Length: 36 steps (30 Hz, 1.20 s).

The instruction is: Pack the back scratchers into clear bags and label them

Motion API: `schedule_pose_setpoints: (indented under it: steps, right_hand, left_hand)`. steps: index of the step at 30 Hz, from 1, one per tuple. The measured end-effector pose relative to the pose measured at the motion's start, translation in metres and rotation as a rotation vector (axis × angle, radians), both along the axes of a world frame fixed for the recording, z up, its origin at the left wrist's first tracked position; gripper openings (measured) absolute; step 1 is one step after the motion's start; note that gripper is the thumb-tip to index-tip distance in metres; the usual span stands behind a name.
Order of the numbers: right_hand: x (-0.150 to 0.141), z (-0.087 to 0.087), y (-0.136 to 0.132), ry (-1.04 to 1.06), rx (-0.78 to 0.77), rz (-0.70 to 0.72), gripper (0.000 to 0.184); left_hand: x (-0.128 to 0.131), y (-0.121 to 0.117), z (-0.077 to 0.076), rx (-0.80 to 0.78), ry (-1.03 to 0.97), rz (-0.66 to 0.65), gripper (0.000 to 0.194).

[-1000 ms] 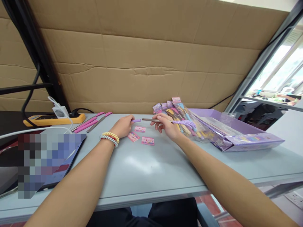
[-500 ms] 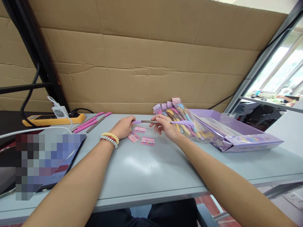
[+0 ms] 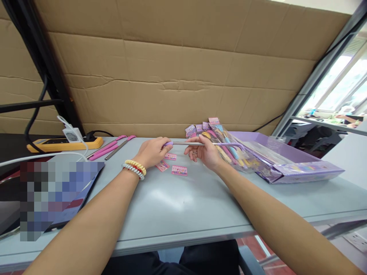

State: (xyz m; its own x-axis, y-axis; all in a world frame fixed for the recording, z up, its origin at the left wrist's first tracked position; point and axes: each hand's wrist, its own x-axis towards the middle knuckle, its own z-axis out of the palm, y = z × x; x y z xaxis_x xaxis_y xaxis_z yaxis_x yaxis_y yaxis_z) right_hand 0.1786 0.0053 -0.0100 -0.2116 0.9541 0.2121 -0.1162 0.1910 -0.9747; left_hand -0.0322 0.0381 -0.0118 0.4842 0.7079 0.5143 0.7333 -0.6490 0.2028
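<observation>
A telescopic back scratcher with a silver metal rod (image 3: pixel 180 143) and purple ends spans between my hands, level above the desk. My left hand (image 3: pixel 153 151), with coiled bands on its wrist, is closed round the purple handle. My right hand (image 3: pixel 208 152) holds the metal rod close to the purple head (image 3: pixel 231 144); some of its lower fingers curl loosely below. Under the rod lie several small pink printed cards (image 3: pixel 179 170), some partly hidden by my left hand. Beyond my right hand are several plastic-bagged back scratchers (image 3: pixel 222 133) with colourful parts.
An open purple box (image 3: pixel 304 172) stands on the right. Pink-handled metal rods (image 3: pixel 117 148) rest at the left, beside a yellow power strip (image 3: pixel 65 145) with a white charger and cable. A tablet with a blurred screen (image 3: pixel 65 194) lies front left. Cardboard (image 3: pixel 177 65) lines the back.
More of the metal rod shows between the purple ends. The purple head and my right hand have shifted right, and the head has turned. My left hand moved slightly right.
</observation>
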Motion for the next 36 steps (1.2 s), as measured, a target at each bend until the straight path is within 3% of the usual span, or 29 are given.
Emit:
schedule_pose_setpoints:
  steps: [8, 15, 25, 36]
  right_hand:
    - [-0.002, -0.003, 0.0, -0.053, -0.058, 0.055, 0.037]
    - [-0.004, -0.002, -0.003, -0.019, 0.001, 0.062, 0.038]
    - [-0.004, -0.001, -0.005, -0.004, 0.005, 0.054, 0.039]
    - [-0.005, -0.002, -0.004, 0.016, 0.061, 0.081, 0.035]
  left_hand:
    - [-0.003, -0.007, 0.009, -0.009, 0.018, 0.047, 0.033]
    - [-0.003, -0.013, 0.016, -0.072, -0.023, 0.045, 0.034]
    - [0.004, -0.024, 0.025, -0.037, 0.186, 0.137, 0.038]
    - [0.01, -0.031, 0.023, -0.02, 0.177, 0.103, 0.038]
